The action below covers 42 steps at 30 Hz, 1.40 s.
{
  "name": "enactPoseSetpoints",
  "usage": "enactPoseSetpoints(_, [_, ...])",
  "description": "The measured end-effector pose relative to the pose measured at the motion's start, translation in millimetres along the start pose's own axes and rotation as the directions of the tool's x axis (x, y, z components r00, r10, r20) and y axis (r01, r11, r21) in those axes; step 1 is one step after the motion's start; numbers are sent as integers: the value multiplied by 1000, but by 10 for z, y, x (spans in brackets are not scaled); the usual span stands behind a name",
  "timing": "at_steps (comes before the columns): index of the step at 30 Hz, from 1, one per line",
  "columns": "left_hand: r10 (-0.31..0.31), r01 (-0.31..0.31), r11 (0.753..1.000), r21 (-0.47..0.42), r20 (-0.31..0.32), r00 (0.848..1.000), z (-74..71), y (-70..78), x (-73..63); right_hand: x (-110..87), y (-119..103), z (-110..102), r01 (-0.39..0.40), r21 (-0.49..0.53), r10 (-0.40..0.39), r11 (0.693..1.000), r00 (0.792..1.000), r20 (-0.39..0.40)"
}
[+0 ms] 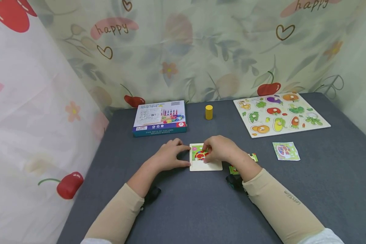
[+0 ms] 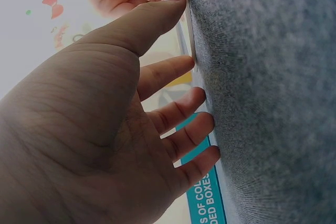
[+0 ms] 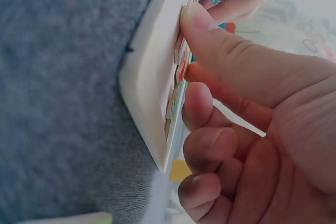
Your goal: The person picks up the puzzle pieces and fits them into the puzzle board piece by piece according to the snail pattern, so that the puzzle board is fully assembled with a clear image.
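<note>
A small white puzzle tray lies flat before me, its upper part filled with colourful puzzle pieces and a bare strip along its near side. My left hand steadies the tray's left edge, thumb and index fingertip against it and the other fingers spread on the table. Over the tray, my right hand pinches a puzzle piece between thumb and index finger, at the near edge of the joined pieces. Its other fingers are curled. Loose puzzle pieces lie under the right forearm, partly hidden.
A boxed set lies at the back left, with a yellow cylinder upright beside it. At the back right is a board of vegetable pictures. A square picture card sits in front of it. Printed curtains border the grey table.
</note>
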<state>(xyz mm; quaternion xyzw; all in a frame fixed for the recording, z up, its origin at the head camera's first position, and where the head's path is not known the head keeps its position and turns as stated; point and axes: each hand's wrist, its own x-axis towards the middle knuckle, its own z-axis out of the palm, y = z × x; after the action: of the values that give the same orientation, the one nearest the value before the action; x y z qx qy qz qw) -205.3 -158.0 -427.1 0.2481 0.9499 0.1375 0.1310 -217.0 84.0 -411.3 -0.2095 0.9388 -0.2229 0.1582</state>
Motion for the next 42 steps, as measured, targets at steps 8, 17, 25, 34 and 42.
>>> enactPoseSetpoints(8, [0, 0, 1000, 0, 6, 1000, -12, 0, -4, 17, 83, -23, 21, 23, -21, 1000, 1000, 6])
enactPoseSetpoints(17, [8, -7, 1000, -9, 7, 1000, -11, -2, 5, 30, 118, -23, 45, 21, -44, 999, 999, -6])
enactPoseSetpoints(25, [28, -28, 1000, 4, -10, 1000, 11, -22, 20, 36, 90, -4, 44, -37, -45, 998, 999, -28])
enactPoseSetpoints(34, [26, -26, 1000, -10, -9, 1000, 11, -13, 14, 31, 64, 10, -14, -105, 11, 994, 1000, -29])
enactPoseSetpoints(42, [14, -14, 1000, -21, -3, 1000, 14, -23, 7, 49, 104, 13, 41, -88, -45, 995, 998, -36])
